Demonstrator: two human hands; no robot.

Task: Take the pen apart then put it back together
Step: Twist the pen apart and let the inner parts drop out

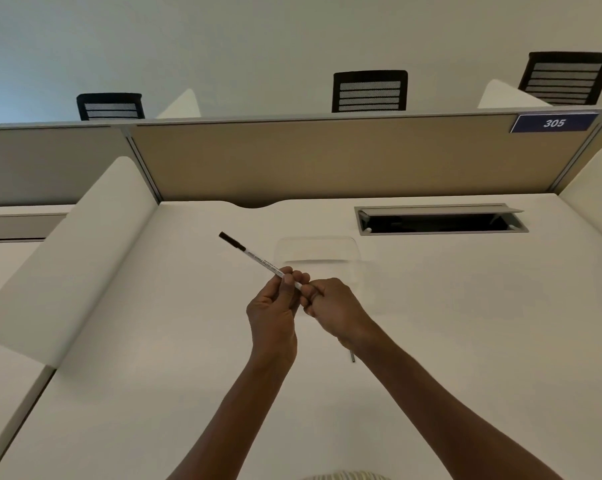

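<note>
The white desk [465, 341] spreads out wide under me, with the tan partition [327, 157] along its far edge and an open cable hatch [438, 221] at the far right. A clear plastic tray [318, 249] sits in the middle, just beyond my hands.

My two forearms come up from the near edge and meet over the centre of the desk. My left hand [273, 306] pinches the pen [261, 261] near its lower end, thumb and fingertips closed on the white barrel. My right hand [330, 310] is curled shut around that lower end, which is hidden inside my fist, so I cannot tell what part I am gripping there. The pen is held up off the desk and slants away to the far left, its black cap [232, 240] on the far tip.

A thin dark bit [352, 355] pokes out below my right wrist; I cannot tell what it is.

I judge this to be the pulling or twisting of the end piece. To do it well, I should keep my left pinch firm and steady, turn or draw with the right along the line of the barrel, and avoid bending it.
</note>
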